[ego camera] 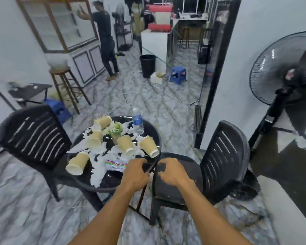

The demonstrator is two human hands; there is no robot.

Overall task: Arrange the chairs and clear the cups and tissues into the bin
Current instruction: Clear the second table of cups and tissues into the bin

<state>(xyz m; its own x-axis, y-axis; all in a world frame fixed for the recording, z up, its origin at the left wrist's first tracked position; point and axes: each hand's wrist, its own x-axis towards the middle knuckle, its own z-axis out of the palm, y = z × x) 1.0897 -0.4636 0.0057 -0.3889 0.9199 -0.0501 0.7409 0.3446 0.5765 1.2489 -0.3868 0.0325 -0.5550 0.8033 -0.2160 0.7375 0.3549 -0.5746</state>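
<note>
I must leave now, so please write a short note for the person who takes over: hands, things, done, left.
The left hand grips the table rim; the right hand curls on the seat edge of the right chair.
Five cups lie tipped among tissues on the table; the bin stands far off on the floor.
Nothing is cleared yet.
To do: arrange this chair and the left chair, bin the cups and tissues.

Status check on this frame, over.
Left grip curled on table rim, right grip on chair seat. Five cups, tissues uncleared. Bin far beyond table.
</note>
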